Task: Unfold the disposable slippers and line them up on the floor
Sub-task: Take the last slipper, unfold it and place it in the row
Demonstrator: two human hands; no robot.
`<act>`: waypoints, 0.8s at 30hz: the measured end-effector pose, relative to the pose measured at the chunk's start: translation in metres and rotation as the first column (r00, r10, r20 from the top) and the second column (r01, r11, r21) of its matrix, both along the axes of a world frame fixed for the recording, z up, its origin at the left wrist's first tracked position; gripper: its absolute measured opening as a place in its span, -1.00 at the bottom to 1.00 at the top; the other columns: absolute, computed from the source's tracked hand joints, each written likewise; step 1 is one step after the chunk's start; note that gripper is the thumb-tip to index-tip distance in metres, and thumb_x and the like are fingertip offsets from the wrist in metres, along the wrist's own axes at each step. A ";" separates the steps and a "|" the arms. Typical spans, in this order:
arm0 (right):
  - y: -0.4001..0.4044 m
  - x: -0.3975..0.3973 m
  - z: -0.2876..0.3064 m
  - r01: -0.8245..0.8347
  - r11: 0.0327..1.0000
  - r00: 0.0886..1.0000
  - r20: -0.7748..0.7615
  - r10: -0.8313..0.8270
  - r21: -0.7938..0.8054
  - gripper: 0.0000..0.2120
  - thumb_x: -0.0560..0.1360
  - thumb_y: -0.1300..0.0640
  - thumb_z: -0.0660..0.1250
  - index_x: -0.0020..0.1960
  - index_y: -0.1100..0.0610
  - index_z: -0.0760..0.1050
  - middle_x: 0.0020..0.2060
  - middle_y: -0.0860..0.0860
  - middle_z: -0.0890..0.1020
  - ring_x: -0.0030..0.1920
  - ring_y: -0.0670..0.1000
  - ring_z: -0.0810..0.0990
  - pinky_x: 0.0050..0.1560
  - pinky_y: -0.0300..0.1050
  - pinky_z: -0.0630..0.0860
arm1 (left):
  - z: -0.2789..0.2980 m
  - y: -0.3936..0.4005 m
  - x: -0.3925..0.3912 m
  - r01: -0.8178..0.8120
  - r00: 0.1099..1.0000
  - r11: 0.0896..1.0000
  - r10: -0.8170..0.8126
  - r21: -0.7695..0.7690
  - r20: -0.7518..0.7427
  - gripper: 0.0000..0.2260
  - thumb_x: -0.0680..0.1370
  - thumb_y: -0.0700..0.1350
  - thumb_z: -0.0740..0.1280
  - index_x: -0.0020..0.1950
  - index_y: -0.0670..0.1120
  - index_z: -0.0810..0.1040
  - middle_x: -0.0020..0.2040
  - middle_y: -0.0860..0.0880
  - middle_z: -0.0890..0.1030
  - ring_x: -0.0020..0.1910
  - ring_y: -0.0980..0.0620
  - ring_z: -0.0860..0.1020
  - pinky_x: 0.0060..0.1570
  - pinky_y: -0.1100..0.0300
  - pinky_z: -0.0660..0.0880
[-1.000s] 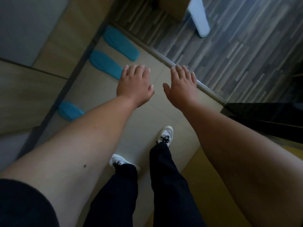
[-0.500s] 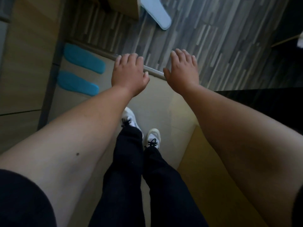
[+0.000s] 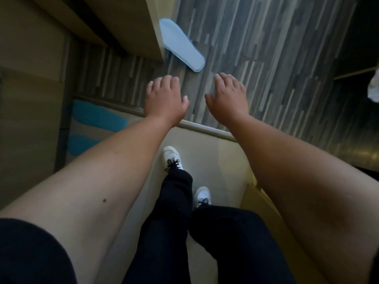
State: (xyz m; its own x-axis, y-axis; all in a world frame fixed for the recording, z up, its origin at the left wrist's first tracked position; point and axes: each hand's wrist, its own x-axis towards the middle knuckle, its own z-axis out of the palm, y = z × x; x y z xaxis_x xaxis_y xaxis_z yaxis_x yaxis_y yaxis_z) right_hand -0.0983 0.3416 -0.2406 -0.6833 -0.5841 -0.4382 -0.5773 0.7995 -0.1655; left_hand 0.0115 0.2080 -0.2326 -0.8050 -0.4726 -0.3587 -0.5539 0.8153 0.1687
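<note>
Reaching Out Over the Striped Floor

Holding both arms forward, we keep our left hand (image 3: pixel 164 99) and right hand (image 3: pixel 228 99) palm down, fingers loosely spread, gripping nothing. A pale blue slipper (image 3: pixel 181 45) lies flat on the grey striped floor (image 3: pixel 266 58) just beyond our fingertips, its far end beside a wooden cabinet (image 3: pixel 127 27). Two teal slippers (image 3: pixel 98 117) lie side by side on the pale tile (image 3: pixel 215 160) at left, the nearer partly hidden by our forearm. Our white sneakers (image 3: pixel 172 156) stand on that tile.

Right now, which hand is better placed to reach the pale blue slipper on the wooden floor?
Probably the left hand. The pale blue slipper lies just ahead of its fingertips, heel end nearest. The right hand sits further to the side. Both hands are open and empty.
</note>
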 end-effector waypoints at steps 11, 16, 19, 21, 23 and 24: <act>-0.067 -0.112 -0.040 -0.054 0.997 0.993 0.097 0.059 -0.052 -0.48 0.60 -0.06 0.12 0.49 0.16 0.22 0.44 0.12 0.37 0.46 0.13 0.27 0.45 0.06 0.19 | -0.042 -0.048 -0.095 -0.250 0.966 0.962 0.241 0.106 0.092 -0.47 0.57 0.07 0.16 0.47 -0.15 0.24 0.45 -0.18 0.35 0.43 -0.18 0.31 0.40 -0.07 0.26; -0.109 -0.171 -0.089 -0.154 0.987 0.972 0.176 0.158 -0.039 -0.50 0.60 -0.06 0.12 0.46 0.16 0.26 0.37 0.15 0.42 0.38 0.19 0.36 0.34 0.10 0.30 | -0.088 -0.061 -0.145 -0.492 0.869 0.853 0.466 0.177 0.168 -0.50 0.56 0.06 0.19 0.45 -0.15 0.29 0.43 -0.18 0.37 0.40 -0.19 0.32 0.34 -0.08 0.31; -0.130 -0.201 -0.123 -0.229 0.973 0.951 0.213 0.223 0.004 -0.53 0.59 -0.05 0.13 0.41 0.18 0.30 0.32 0.18 0.45 0.33 0.23 0.39 0.28 0.12 0.35 | -0.123 -0.063 -0.169 -0.639 0.769 0.733 0.611 0.234 0.189 -0.51 0.57 0.05 0.22 0.44 -0.14 0.30 0.43 -0.16 0.38 0.39 -0.17 0.35 0.31 -0.08 0.38; -0.142 -0.214 -0.150 -0.243 0.970 0.942 0.238 0.235 0.003 -0.55 0.58 -0.04 0.13 0.38 0.19 0.34 0.29 0.19 0.46 0.30 0.24 0.40 0.25 0.10 0.37 | -0.150 -0.067 -0.180 -0.733 0.677 0.619 0.702 0.281 0.219 -0.51 0.57 0.04 0.23 0.44 -0.15 0.30 0.42 -0.18 0.38 0.38 -0.18 0.37 0.29 -0.07 0.39; -0.154 -0.225 -0.179 -0.225 0.974 0.941 0.259 0.216 0.006 -0.57 0.58 -0.03 0.13 0.35 0.19 0.37 0.28 0.19 0.46 0.29 0.24 0.42 0.22 0.08 0.39 | -0.181 -0.074 -0.190 -0.810 0.571 0.489 0.782 0.322 0.249 -0.52 0.57 0.03 0.24 0.42 -0.17 0.32 0.42 -0.18 0.38 0.38 -0.18 0.40 0.28 -0.04 0.39; -0.160 -0.228 -0.194 -0.204 0.979 0.943 0.272 0.193 0.013 -0.57 0.58 -0.03 0.13 0.34 0.19 0.38 0.28 0.19 0.46 0.28 0.24 0.42 0.21 0.06 0.39 | -0.198 -0.079 -0.193 -0.838 0.522 0.431 0.811 0.334 0.262 -0.53 0.57 0.03 0.25 0.41 -0.18 0.33 0.41 -0.18 0.39 0.38 -0.18 0.41 0.28 -0.02 0.39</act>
State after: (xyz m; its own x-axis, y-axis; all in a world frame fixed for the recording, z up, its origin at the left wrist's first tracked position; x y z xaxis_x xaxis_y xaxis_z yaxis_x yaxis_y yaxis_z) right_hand -0.3264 0.1815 -0.4345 -0.4092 -0.6738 -0.6153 -0.6641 0.6824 -0.3055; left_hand -0.1817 0.1287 -0.4310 -0.0811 -0.7156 -0.6937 -0.9458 -0.1644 0.2801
